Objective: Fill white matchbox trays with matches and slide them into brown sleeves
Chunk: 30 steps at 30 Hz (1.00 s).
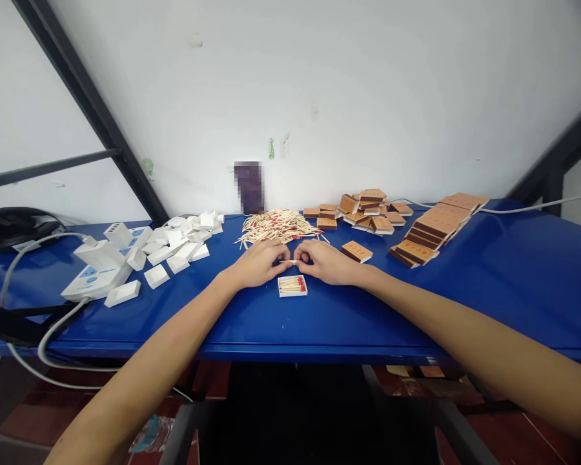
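Both hands meet at the middle of the blue table, just behind a small white matchbox tray (283, 294) that holds several red-tipped matches (290, 284). Between the fingertips of my left hand (263, 261) and my right hand (323, 261) lie a few matchsticks (290, 261), pinched at both ends; how many, I cannot tell. Right behind the hands spreads a large loose heap of matches (278, 226). To the right of my right hand rests a brown matchbox (357, 251).
White empty trays (179, 242) are piled at left, beside a power strip (99, 279) with plugged chargers and cables. Brown matchboxes (368, 210) lie heaped at back right, with rows of matchbox sleeves (438, 226) farther right. A dark pixelated object (250, 187) leans against the wall.
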{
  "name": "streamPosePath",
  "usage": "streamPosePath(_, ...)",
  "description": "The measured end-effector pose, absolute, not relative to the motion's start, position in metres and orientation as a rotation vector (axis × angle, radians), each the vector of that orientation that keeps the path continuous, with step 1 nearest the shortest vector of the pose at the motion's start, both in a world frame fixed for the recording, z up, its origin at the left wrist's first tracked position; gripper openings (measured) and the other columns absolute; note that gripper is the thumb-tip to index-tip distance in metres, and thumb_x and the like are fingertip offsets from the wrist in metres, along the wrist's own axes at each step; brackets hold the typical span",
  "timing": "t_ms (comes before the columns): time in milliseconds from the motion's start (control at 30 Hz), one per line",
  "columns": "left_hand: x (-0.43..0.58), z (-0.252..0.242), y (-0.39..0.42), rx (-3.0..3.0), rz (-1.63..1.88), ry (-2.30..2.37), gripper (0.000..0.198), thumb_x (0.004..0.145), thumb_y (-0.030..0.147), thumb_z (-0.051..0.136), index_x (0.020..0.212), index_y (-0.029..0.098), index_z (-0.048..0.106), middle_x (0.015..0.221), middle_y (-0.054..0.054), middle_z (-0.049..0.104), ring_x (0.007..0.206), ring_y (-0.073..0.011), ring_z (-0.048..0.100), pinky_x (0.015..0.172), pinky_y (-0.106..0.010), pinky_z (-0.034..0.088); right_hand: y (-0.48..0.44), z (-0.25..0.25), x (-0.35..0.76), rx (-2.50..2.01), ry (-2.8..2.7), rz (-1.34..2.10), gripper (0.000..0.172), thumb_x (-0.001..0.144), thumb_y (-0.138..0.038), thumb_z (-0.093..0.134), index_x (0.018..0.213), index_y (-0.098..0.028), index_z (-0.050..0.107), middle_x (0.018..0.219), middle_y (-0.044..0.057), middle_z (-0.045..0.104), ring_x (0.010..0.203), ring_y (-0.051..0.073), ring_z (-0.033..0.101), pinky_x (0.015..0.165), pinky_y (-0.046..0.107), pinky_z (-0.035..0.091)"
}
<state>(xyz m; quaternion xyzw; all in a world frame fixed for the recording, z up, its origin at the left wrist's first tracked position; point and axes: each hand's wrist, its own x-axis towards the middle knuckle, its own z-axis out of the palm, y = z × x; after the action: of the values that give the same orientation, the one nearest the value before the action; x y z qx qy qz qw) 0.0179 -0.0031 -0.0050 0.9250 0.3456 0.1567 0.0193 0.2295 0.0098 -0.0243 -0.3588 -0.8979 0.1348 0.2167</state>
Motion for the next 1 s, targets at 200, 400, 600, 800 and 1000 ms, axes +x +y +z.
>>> streamPosePath(200,0.020,-0.002,-0.005,3.038,0.291,1.113,0.031,0.103,0.035,0.035,0.087,0.016,0.055,0.092,-0.008,0.059,0.088,-0.0211,0.056,0.080,-0.034,0.042,0.005,-0.022,0.230,-1.040,-2.511,0.276,0.006,0.091,-0.023,0.054,0.091,-0.018,0.058,0.084,0.002,0.059,0.081,0.017,0.052,0.073,0.028,0.035)
streamPosePath(400,0.025,-0.003,-0.006,3.095,0.191,1.168,0.032,0.103,0.036,0.034,0.092,0.014,0.055,0.094,-0.011,0.060,0.090,-0.0236,0.059,0.083,-0.037,0.044,0.003,-0.021,0.226,-1.044,-2.584,0.165,0.013,0.096,-0.026,0.048,0.088,-0.019,0.055,0.087,0.005,0.062,0.080,0.019,0.054,0.071,0.030,0.034)
streamPosePath(600,0.021,0.006,-0.011,3.089,0.159,1.178,0.030,0.103,0.034,0.033,0.092,0.015,0.053,0.094,-0.011,0.059,0.091,-0.0249,0.058,0.083,-0.038,0.044,-0.003,-0.013,0.222,-1.023,-2.642,0.126,0.014,0.098,-0.025,0.042,0.091,-0.019,0.053,0.093,0.007,0.064,0.080,0.020,0.055,0.071,0.032,0.033)
streamPosePath(800,0.013,0.028,-0.033,2.800,0.293,0.946,0.033,0.103,0.041,0.034,0.087,0.018,0.051,0.089,-0.006,0.057,0.080,-0.0181,0.054,0.076,-0.033,0.045,-0.028,0.009,0.232,-0.892,-2.612,0.214,0.013,0.095,-0.027,0.050,0.085,-0.020,0.054,0.083,0.002,0.063,0.069,0.016,0.050,0.066,0.030,0.031)
streamPosePath(1000,0.014,0.025,-0.039,2.701,0.203,0.878,0.025,0.097,0.038,0.047,0.087,0.019,0.058,0.087,-0.003,0.060,0.076,-0.0151,0.055,0.070,-0.028,0.043,-0.039,0.010,0.234,-0.822,-2.747,0.343,0.008,0.088,-0.023,0.060,0.081,-0.020,0.057,0.080,0.002,0.062,0.074,0.016,0.052,0.068,0.028,0.034)
